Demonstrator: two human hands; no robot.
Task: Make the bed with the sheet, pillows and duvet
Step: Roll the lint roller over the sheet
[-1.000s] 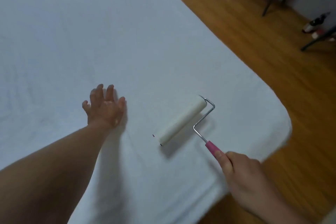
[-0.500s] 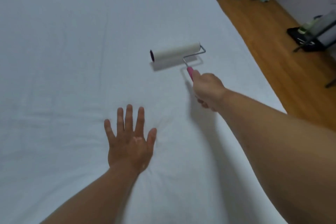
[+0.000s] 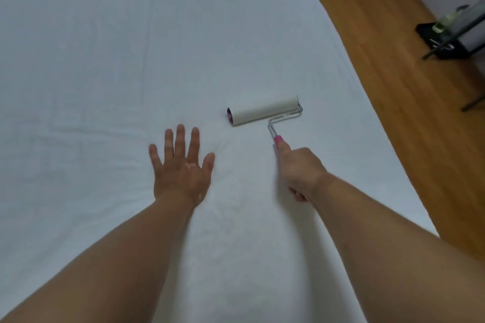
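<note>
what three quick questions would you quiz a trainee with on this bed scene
1. True or false: the left hand lies flat on the sheet with its fingers spread.
2. The right hand grips the lint roller by: A the white roll, B the pink handle, C the metal frame.
3. What does the floor beside the bed appear to be made of?

Key: 1 true. 2 B. 3 wood.
</note>
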